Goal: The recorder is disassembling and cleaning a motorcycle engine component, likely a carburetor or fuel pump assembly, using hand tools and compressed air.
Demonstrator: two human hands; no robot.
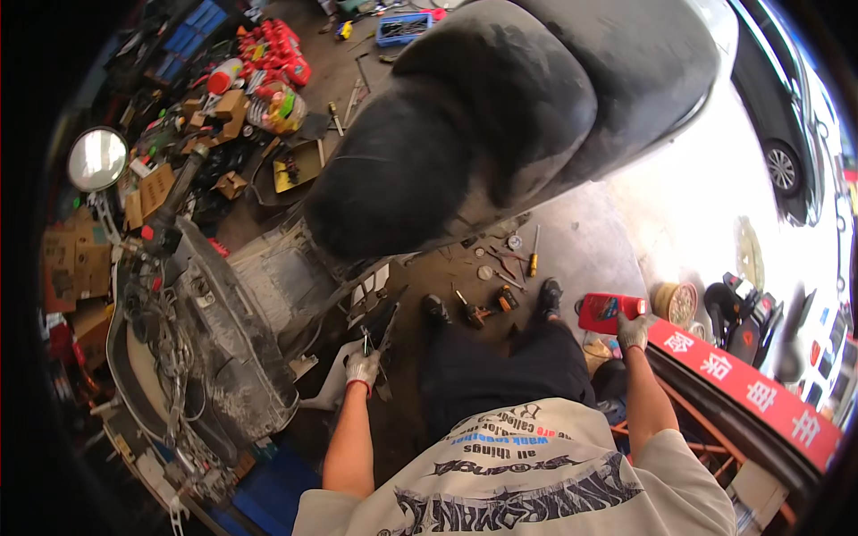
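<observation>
Down by your left knee, your left hand (362, 368) is gloved and closed around a slim dark tool (386, 332), held against the stripped scooter frame (214, 330). The tool's long axis runs up and slightly right from your fist, its far end pointing toward the gap under the raised black seat (483, 116). Your right hand (633, 332), also gloved, is closed on the neck end of a red bottle (608, 311). The bottle lies roughly level, its long axis left to right, body pointing left toward your feet. That puts it well apart from the frame, across both legs, with the right hand the only 1 near it. Loose screwdrivers (534, 259) lie on the floor (581, 241) ahead of your shoes.
</observation>
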